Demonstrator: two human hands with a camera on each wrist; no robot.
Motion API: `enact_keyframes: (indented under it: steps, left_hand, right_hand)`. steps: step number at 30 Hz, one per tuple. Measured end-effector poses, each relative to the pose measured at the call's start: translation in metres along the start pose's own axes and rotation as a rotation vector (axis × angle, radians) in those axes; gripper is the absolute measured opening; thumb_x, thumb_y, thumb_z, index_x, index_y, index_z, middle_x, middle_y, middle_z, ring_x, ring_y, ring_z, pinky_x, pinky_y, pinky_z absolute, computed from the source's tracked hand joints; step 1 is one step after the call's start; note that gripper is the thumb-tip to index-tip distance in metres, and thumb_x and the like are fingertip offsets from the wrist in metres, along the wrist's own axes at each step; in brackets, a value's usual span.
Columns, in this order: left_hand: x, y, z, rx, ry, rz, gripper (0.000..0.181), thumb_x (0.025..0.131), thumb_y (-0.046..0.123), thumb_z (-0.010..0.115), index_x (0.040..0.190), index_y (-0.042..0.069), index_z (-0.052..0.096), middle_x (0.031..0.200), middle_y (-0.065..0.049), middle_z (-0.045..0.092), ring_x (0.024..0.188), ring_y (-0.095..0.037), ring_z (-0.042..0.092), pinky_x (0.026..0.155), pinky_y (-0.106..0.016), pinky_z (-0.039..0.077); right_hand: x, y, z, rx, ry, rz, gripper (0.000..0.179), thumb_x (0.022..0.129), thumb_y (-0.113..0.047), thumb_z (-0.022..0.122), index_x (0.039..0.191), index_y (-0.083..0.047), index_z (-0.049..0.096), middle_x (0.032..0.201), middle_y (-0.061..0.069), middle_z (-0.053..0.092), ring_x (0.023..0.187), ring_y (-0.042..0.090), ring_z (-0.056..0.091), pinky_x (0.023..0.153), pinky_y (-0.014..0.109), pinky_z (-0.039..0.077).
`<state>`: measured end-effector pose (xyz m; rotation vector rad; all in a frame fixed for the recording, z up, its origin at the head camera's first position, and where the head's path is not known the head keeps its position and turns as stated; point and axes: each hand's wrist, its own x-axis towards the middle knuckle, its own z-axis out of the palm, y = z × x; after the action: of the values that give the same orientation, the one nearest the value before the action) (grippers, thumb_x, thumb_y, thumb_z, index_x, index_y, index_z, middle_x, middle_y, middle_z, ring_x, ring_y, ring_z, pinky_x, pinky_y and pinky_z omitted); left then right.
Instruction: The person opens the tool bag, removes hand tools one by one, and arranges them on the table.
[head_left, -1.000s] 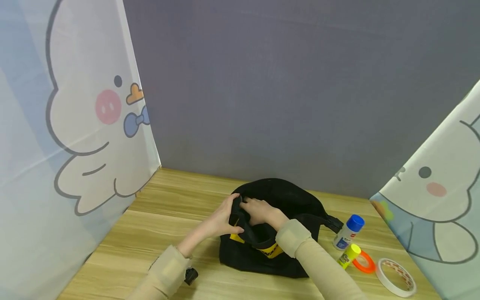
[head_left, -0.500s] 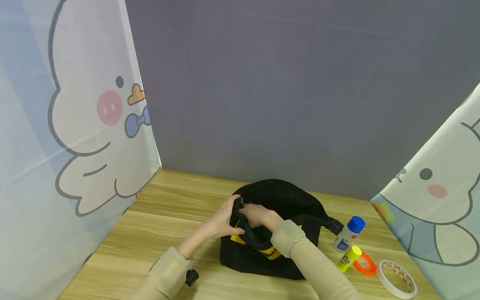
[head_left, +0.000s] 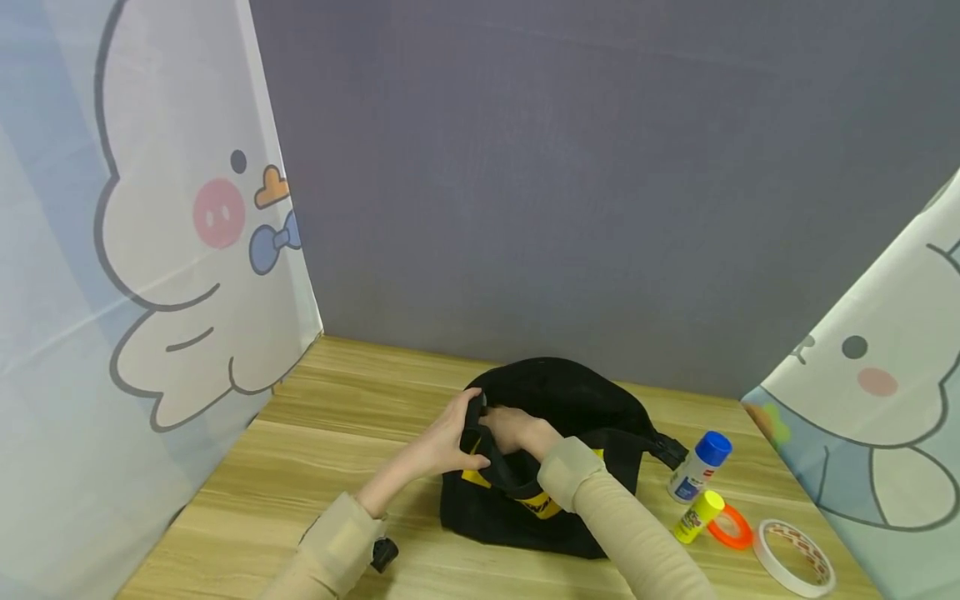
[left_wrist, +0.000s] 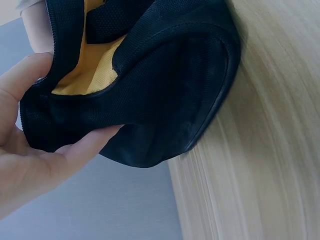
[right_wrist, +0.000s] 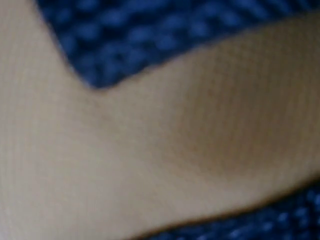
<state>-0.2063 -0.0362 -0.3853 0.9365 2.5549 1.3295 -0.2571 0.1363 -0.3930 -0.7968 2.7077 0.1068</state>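
Observation:
A black zippered bag (head_left: 517,533) with yellow patches lies on the wooden table. At its left side my left hand (head_left: 442,437) grips the rim of the mouth, thumb on the near side and fingers at the far side. The left wrist view shows that thumb and a finger pinching the black fabric (left_wrist: 165,95), beside a yellow panel (left_wrist: 97,70). My right hand (head_left: 517,429) reaches into the mouth of the bag, its fingers hidden inside. Blurred dark blue mesh (right_wrist: 135,35) fills part of the right wrist view; I cannot tell what this hand holds.
Right of the bag stand a blue-capped white bottle (head_left: 697,471) and a yellow glue stick (head_left: 699,517). An orange ring (head_left: 738,533) and a white tape roll (head_left: 772,562) lie beyond them. A small black object (head_left: 384,553) is near my left sleeve. A grey wall backs the table.
My right hand has sunk a little deeper into the bag, its forearm shifting slightly left. The left hand keeps its hold on the rim.

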Motion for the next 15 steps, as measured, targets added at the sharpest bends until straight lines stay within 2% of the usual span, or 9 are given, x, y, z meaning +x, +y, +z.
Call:
enact_keyframes:
  steps: [8,12,15]
  left_hand:
    - [0.001,-0.001,0.000,-0.035,-0.001,-0.020,0.100,0.082,0.015,0.081,0.155,0.001,0.014,0.159,-0.027,0.021,0.145,-0.043,0.031,0.112,-0.059,0.037]
    - [0.002,-0.001,0.000,-0.025,-0.005,-0.019,0.101,0.082,0.016,0.081,0.155,0.001,0.014,0.159,-0.027,0.021,0.146,-0.043,0.030,0.113,-0.059,0.036]
    - [0.002,-0.001,0.000,-0.013,-0.009,-0.020,0.101,0.082,0.017,0.081,0.155,0.000,0.014,0.159,-0.027,0.021,0.146,-0.042,0.030,0.113,-0.058,0.036]
  right_hand:
    - [-0.007,0.000,-0.002,-0.112,-0.050,0.132,0.061,0.090,-0.036,0.072,0.145,-0.027,0.049,0.148,0.006,0.052,0.132,0.032,0.051,0.110,0.048,0.044]
    - [-0.011,0.003,-0.002,-0.146,-0.087,0.234,0.068,0.085,-0.031,0.078,0.146,-0.030,0.048,0.147,0.006,0.052,0.130,0.031,0.050,0.108,0.047,0.046]
    - [-0.011,0.006,0.000,-0.175,-0.088,0.271,0.071,0.082,-0.026,0.081,0.145,-0.031,0.049,0.147,0.005,0.052,0.132,0.031,0.048,0.108,0.047,0.045]
